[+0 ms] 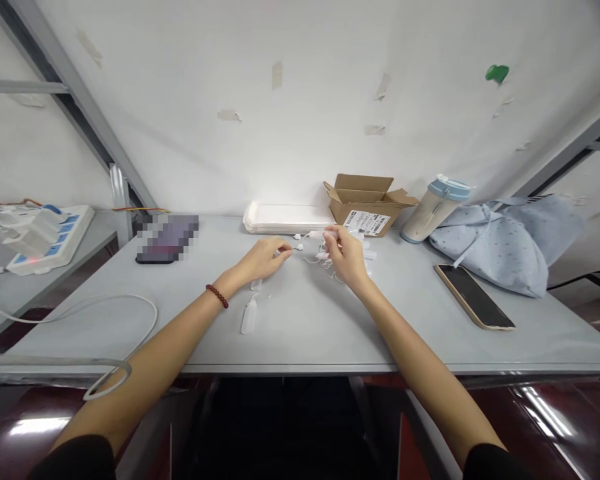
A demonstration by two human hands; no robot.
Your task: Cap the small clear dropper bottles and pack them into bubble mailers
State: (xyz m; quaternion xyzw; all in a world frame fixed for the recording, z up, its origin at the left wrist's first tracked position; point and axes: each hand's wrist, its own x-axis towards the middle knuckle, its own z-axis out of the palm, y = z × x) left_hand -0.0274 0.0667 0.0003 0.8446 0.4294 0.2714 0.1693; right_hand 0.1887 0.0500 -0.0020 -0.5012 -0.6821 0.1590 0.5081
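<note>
A person's two bare arms reach across a grey counter (300,333). The left hand (265,259) and right hand (345,257) meet near the counter's middle, each pinching an end of a thin white cable (300,247) by the fingertips, likely because its plugs are tiny. The cable hangs just above the counter between them. More loose white pieces (249,315) lie near the left wrist. A cardboard box (365,203) and white tray (287,218) sit behind, within easy reach.

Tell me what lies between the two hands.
In the head view, a thin white cable with small plugs runs between the left hand and the right hand; both pinch it.
</note>
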